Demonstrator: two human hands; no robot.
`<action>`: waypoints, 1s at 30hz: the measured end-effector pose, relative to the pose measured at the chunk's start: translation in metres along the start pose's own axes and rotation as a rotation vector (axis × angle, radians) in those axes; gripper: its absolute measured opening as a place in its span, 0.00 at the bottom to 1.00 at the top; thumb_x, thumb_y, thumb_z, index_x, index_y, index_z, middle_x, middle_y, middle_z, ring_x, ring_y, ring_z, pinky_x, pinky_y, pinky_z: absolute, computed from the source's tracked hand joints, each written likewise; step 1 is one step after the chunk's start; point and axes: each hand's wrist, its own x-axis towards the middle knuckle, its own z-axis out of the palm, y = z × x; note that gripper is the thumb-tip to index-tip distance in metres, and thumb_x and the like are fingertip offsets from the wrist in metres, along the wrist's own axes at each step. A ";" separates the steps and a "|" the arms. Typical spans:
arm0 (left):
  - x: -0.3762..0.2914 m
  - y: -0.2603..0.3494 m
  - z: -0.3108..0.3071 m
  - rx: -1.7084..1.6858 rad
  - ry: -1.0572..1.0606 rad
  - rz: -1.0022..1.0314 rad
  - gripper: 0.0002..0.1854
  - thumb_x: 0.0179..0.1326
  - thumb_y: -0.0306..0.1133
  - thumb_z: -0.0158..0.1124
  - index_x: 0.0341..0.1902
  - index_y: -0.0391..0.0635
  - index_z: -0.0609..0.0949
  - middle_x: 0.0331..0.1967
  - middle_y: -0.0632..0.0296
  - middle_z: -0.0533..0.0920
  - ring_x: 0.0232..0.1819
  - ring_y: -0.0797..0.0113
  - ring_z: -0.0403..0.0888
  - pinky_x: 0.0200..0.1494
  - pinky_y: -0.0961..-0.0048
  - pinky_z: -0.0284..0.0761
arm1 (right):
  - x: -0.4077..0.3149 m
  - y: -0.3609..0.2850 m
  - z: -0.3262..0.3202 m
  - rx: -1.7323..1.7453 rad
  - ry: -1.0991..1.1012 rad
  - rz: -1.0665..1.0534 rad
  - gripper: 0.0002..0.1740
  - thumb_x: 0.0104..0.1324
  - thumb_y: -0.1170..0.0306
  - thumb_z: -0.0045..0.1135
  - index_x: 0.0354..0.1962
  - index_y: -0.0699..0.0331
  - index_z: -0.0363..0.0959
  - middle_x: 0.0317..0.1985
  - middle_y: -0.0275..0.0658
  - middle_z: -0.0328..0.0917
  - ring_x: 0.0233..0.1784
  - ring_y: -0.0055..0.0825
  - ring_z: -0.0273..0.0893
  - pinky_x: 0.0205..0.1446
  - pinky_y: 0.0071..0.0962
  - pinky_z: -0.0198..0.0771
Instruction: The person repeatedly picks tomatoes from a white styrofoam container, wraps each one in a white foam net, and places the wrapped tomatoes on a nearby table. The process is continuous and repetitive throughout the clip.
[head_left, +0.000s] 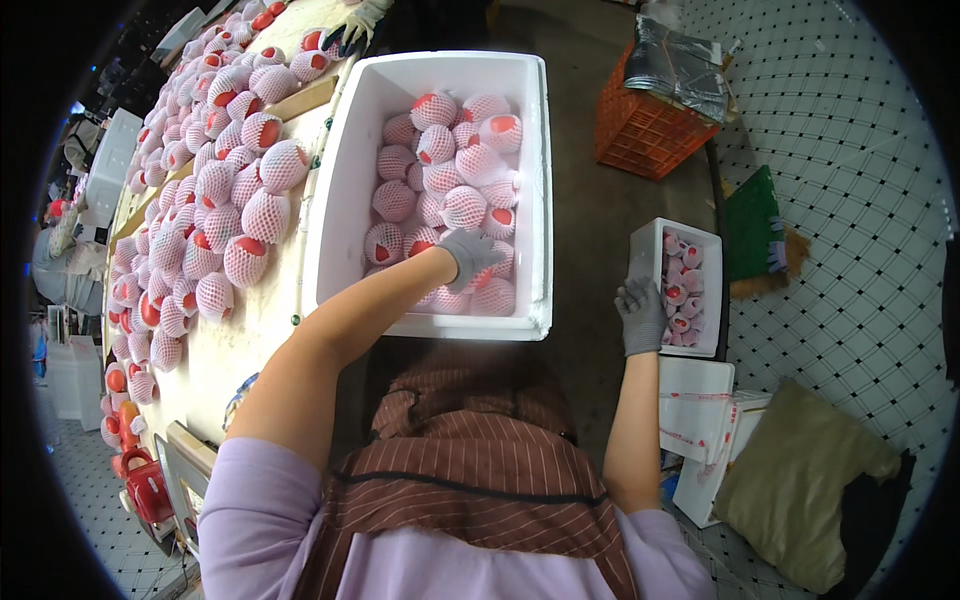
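A large white foam box (540, 187) stands before me, holding several red fruits in pink foam net sleeves (464, 208). Over the fruits at its near end is my left hand (469, 259) in a grey glove. Its fingers are spread and point right, with the palm side hidden. My right hand (642, 311), also in a grey glove, is raised off to the right with fingers apart and nothing in it. In the picture it overlaps the left edge of a smaller white foam box (712, 300), which holds more sleeved fruits (677, 292); contact cannot be told.
Many sleeved fruits (221, 225) cover the pale table (277, 300) at left, divided by wooden strips (307, 99). Another person's gloved hand (360, 26) is at its far end. At right stand an orange crate (649, 124), white foam lids (694, 409) and a full olive sack (799, 487).
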 end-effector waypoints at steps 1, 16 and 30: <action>-0.002 0.001 -0.001 -0.025 0.023 -0.011 0.43 0.39 0.36 0.75 0.63 0.50 0.68 0.57 0.54 0.72 0.61 0.55 0.68 0.64 0.56 0.65 | -0.007 0.002 0.006 -0.030 -0.028 -0.017 0.20 0.69 0.56 0.51 0.50 0.60 0.71 0.42 0.41 0.80 0.40 0.31 0.79 0.45 0.33 0.74; -0.131 0.098 -0.034 -0.674 1.589 0.042 0.45 0.40 0.26 0.74 0.65 0.36 0.62 0.57 0.46 0.69 0.58 0.54 0.72 0.59 0.65 0.71 | -0.165 0.015 0.182 -0.371 -0.615 -0.508 0.40 0.68 0.50 0.53 0.65 0.69 0.55 0.55 0.42 0.70 0.60 0.26 0.66 0.59 0.27 0.67; -0.141 0.107 -0.007 -1.406 1.442 -0.081 0.58 0.37 0.33 0.79 0.72 0.43 0.53 0.60 0.49 0.65 0.60 0.59 0.69 0.61 0.63 0.70 | -0.166 0.001 0.191 0.123 -0.541 -0.131 0.18 0.73 0.57 0.48 0.40 0.65 0.74 0.33 0.30 0.74 0.38 0.20 0.73 0.43 0.21 0.70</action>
